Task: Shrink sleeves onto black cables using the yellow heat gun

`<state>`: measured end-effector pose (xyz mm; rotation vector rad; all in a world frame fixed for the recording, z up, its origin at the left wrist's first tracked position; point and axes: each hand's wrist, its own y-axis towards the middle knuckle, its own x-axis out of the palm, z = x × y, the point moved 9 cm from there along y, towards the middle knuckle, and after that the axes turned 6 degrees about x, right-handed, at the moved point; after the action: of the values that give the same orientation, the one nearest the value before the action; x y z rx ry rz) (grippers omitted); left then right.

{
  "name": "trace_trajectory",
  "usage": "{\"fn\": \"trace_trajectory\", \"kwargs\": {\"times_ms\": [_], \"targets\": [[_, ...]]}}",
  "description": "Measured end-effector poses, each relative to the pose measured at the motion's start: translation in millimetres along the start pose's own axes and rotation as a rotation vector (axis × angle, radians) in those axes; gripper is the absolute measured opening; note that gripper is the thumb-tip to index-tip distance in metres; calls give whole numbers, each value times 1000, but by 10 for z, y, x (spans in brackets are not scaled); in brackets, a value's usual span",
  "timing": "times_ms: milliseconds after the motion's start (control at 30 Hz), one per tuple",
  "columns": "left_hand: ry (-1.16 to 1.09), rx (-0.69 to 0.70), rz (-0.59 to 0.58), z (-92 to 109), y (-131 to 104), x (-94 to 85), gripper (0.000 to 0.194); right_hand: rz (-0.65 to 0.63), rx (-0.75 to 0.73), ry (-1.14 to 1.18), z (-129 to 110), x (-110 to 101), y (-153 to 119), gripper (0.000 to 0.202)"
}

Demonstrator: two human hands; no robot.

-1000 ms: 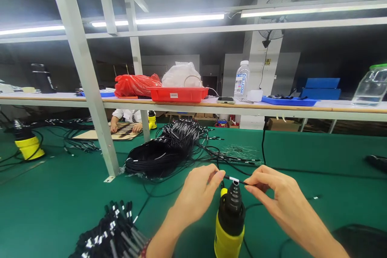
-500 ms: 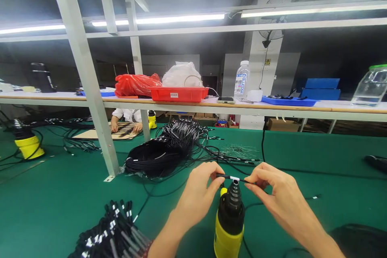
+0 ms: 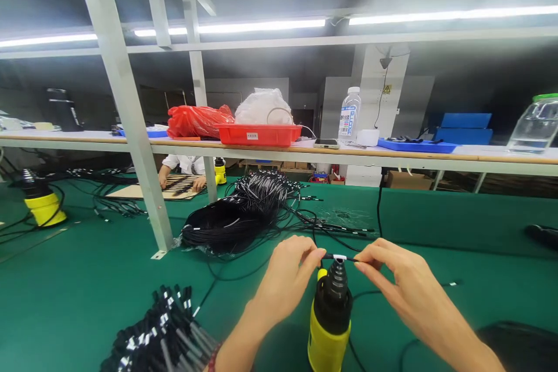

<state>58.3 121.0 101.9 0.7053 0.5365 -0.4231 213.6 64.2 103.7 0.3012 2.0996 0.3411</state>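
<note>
A thin black cable (image 3: pixel 350 259) with a white sleeve (image 3: pixel 339 257) on it stretches level between my two hands. My left hand (image 3: pixel 291 270) pinches its left part between thumb and fingers, and my right hand (image 3: pixel 389 272) pinches the right part. The white sleeve sits right at the mouth of an upright yellow and black heat gun (image 3: pixel 330 319), whose stepped metal nozzle points up. Whether sleeve and nozzle touch, I cannot tell. At the lower left lies a bundle of black cables (image 3: pixel 161 331) with white labels.
A big coil of black cable (image 3: pixel 226 224) lies behind my left hand on the green bench (image 3: pixel 244 302). A slanted white post (image 3: pixel 126 104) rises at left. Across the bench are a co-worker's hands (image 3: pixel 198 183). The shelf (image 3: pixel 270 151) holds a red tray (image 3: pixel 261 135) and a bottle (image 3: pixel 349 116).
Both hands keep their pinch on the cable over the nozzle. The cable has shifted very slightly, and the view has moved a little.
</note>
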Motion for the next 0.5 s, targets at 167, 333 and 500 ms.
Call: {"fn": "trace_trajectory", "kwargs": {"times_ms": [167,333,500], "targets": [[-69,46,55,77,12,-41,7,63,-4,-11,-10,-77,8,18],[-27,62,61,103,2,-59,22,32,-7,4,-15,-68,-26,23],[-42,10,86,-1,-71,-163,34,262,128,-25,449,-303,1,38]]}}
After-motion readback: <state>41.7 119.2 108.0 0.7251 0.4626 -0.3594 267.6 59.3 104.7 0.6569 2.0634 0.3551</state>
